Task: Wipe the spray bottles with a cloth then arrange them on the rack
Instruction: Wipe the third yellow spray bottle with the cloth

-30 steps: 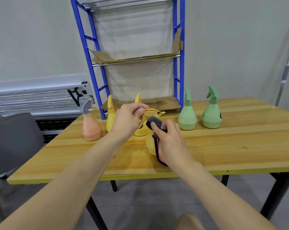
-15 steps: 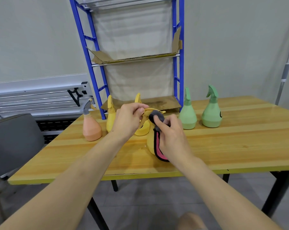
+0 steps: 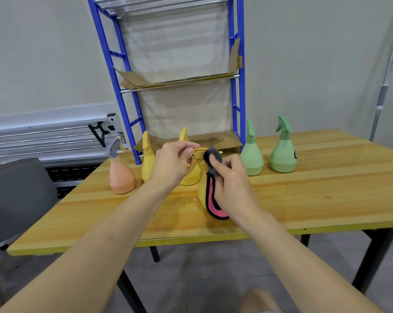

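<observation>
Nearest the camera, two bare forearms are being extended over the front edge of the wooden table (image 3: pixel 326 184). A yellow spray bottle (image 3: pixel 202 195) is being held just above the tabletop between both hands. Its trigger head is being pinched by the left hand (image 3: pixel 171 164), thumb and curled fingers closed on the yellow nozzle piece. A dark grey cloth (image 3: pixel 213 157) with a pink inner face is being gripped by the right hand (image 3: pixel 232 184), fingers curled round it; its bunched upper part is being pressed against the bottle's head, while the pink and black tail is being left hanging down over the bottle's body to the table.

Just behind the hands, two more yellow spray bottles are being left standing, one (image 3: pixel 147 164) beside the left wrist, the other (image 3: pixel 187 177) partly hidden by the hands. A peach spray bottle (image 3: pixel 121 177) with a grey trigger is being kept upright further left. Right of the hands, two green spray bottles (image 3: pixel 251 158) (image 3: pixel 283 154) are being left standing side by side, near each other but apart.

At the table's far edge, a blue metal rack (image 3: pixel 236 64) is being backed against the wall, its shelves being lined with cardboard (image 3: pixel 191 141). A grey chair (image 3: pixel 17 195) is being seen at the left.
</observation>
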`<state>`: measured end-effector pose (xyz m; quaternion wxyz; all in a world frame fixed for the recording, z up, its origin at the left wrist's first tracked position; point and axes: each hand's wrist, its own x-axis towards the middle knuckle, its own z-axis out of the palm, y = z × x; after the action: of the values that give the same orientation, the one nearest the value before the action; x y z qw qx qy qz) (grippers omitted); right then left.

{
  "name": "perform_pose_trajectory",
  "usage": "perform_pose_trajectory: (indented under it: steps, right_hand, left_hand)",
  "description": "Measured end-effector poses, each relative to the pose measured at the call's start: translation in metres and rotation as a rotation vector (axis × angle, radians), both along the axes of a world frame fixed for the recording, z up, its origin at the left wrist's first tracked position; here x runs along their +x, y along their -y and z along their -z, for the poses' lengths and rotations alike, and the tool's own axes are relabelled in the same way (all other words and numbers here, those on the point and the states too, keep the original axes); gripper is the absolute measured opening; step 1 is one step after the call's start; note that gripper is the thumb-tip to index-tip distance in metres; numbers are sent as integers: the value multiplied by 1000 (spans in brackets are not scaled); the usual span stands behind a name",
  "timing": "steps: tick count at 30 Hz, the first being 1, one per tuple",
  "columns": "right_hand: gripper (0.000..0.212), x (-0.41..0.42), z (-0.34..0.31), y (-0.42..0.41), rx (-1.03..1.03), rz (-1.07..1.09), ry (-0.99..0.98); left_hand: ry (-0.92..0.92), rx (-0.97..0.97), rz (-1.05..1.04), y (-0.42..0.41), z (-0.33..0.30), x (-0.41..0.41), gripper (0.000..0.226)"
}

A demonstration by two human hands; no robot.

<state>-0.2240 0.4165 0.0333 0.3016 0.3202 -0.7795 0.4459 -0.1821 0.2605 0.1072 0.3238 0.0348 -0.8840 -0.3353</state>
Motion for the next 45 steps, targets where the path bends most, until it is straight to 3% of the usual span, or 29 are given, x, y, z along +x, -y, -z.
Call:
perform_pose_trajectory:
  steps: [7,15,26,33,42,45]
  right_hand:
    - [45,-6,24,-24,66,37,207]
    - [46,17,3,2,-70,-85,-92]
    - [44,27,34,13,203,-175,-5]
    - [43,20,14,-17,-137,31,-117]
    - [44,-2,26,-17,-19,-2,52]
    - [44,-2,37,-28,56,2,194]
  left_hand:
    - [3,21,22,-4,-1,2,24]
    - [6,-43,-15,-3,-2,-2,23]
    - [25,9,4,-5,-5,2,23]
    - [15,-20,-7,-7,-5,0,24]
    - [21,-45,-20,-10,-3,0,25]
    - [33,-18,-20,-9,-3,-2,26]
